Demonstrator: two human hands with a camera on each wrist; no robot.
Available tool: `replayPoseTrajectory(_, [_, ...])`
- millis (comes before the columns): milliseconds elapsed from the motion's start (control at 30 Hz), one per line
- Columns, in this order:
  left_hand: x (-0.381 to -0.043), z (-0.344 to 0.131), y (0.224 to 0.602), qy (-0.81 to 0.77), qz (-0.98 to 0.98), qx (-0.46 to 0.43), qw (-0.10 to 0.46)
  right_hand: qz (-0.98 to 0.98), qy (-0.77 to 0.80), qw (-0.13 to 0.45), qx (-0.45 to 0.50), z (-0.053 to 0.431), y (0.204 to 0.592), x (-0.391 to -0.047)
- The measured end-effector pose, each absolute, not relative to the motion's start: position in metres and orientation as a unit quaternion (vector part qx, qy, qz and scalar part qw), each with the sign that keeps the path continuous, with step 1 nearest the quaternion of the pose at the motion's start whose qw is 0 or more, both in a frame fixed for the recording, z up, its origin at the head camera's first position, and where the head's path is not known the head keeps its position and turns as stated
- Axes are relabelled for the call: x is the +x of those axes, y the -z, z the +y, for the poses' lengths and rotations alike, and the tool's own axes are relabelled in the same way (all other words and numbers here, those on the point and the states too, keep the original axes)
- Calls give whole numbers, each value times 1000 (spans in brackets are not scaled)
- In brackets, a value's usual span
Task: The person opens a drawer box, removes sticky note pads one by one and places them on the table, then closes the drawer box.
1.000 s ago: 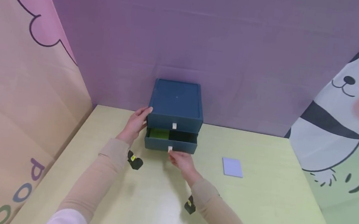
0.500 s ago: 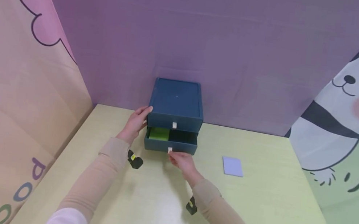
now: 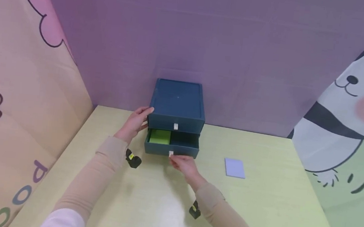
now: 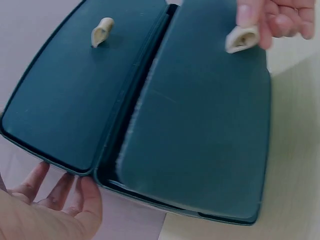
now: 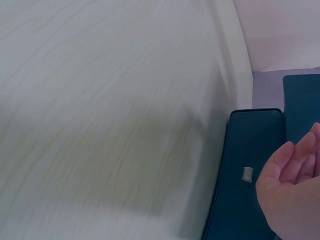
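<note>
From my head, this looks like opening: the lower drawer (image 3: 156, 149) juts partly from the cabinet (image 3: 178, 100), calling, I think, for a level pull. Left wrist: my right hand (image 4: 280, 22) pinches the drawer's knob (image 4: 240, 40); my left hand (image 4: 57, 215), fingers loosely bent, touches the cabinet's side. Right wrist: palm showing, fingers (image 5: 304, 148) curled, grip unclear.

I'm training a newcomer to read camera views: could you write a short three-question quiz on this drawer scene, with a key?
1. True or false: a green item lies in the left part of the open lower drawer.
2. What does the right grip hold?
a) upper drawer's knob
b) lower drawer's knob
c) nothing
3. Fill in: on the table, the lilac square lies to the person's ___ of the cabinet.

Key: 1. True. 2. b. 3. right.
</note>
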State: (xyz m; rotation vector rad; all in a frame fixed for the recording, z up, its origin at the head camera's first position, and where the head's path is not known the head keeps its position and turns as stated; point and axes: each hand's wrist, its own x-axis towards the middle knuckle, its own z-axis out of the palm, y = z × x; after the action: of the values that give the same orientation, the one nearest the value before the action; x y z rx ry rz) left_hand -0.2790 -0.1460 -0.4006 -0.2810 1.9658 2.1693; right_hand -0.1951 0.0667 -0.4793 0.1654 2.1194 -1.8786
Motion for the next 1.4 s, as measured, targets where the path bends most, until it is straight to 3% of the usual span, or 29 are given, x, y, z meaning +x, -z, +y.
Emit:
replayPoseTrajectory(333, [-279, -149, 394, -730, 664, -95, 131, 744, 647, 157, 55, 68, 477, -193])
replayPoseTrajectory(1067, [-280, -148, 393, -735, 657, -100, 132, 771, 611, 175, 31, 71, 463, -184])
replayPoseTrajectory(1400, [-283, -149, 396, -730, 662, -96, 138, 774, 606, 179, 26, 74, 475, -185])
